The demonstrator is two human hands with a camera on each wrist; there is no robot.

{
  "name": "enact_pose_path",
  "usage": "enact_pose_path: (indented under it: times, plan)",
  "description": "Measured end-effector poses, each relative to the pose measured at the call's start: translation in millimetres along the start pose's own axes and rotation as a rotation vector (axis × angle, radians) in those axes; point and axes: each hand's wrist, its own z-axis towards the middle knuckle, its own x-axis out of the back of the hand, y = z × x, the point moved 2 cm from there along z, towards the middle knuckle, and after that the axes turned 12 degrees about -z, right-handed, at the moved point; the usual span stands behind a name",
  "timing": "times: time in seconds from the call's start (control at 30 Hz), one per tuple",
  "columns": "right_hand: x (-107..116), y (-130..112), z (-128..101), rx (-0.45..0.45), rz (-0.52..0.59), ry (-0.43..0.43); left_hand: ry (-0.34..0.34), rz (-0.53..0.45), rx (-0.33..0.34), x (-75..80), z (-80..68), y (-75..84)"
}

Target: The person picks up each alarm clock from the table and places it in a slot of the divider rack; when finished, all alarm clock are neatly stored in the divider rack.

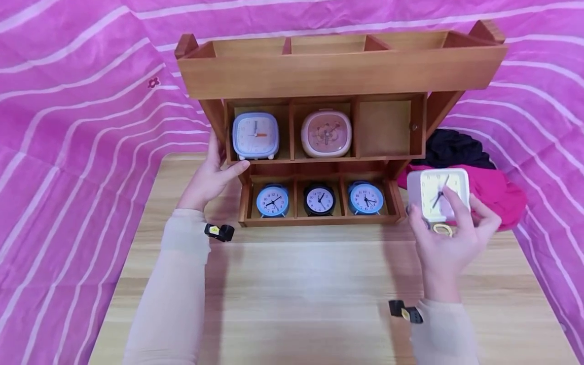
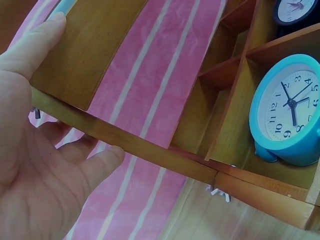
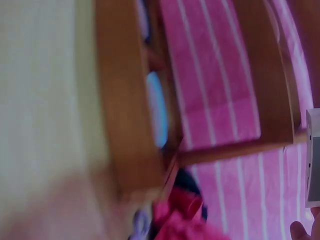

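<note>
My right hand [image 1: 451, 248] holds a white square alarm clock [image 1: 429, 197] to the right of a tiered wooden shelf [image 1: 337, 76]. In the right wrist view only an edge of this clock [image 3: 314, 160] shows. My left hand [image 1: 205, 180] grips the shelf's left side, thumb at the front of the middle tier and fingers behind the side strut [image 2: 145, 145]. That tier bears a blue square alarm clock [image 1: 255, 134] and a pink rounded one [image 1: 326, 133]; its right compartment holds nothing. Below stand two blue round clocks [image 1: 272, 201] [image 1: 366, 198] flanking a black one [image 1: 319, 199].
Black cloth [image 1: 458, 148] and bright pink cloth [image 1: 497, 190] lie beside the shelf's right side. A small yellowish ring-shaped thing [image 1: 442, 229] lies near the right hand. The light wood table [image 1: 310, 294] extends in front, with striped pink fabric [image 1: 68, 126] around it.
</note>
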Motion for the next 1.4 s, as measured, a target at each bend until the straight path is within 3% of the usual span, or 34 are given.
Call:
enact_pose_path:
  times: [0.2,0.3,0.53,0.7,0.87,1.13,1.4]
  plan:
    - [-26,-51,20,0.052,0.208,0.029,0.004,0.007,-0.016,0.5,2.6,2.7]
    - [-43,-64,32,0.087,0.234,0.037,-0.002,-0.003,-0.034,0.4,3.8,3.0]
    - [-92,-58,60,0.165,0.149,0.079,-0.014,-0.03,-0.043,0.4,4.7,2.4]
    - [-111,-53,66,0.165,-0.002,0.069,-0.013,-0.037,-0.046,-0.4,4.1,4.4]
    - [-117,-57,63,0.137,-0.116,0.012,-0.005,-0.034,-0.035,0.1,2.7,6.6]
    - [-116,-64,62,0.112,-0.292,-0.171,0.007,-0.005,0.003,4.3,1.5,4.6]
    - [-117,-58,55,0.172,-0.314,-0.159,0.009,-0.003,0.046,4.2,-0.9,0.5]
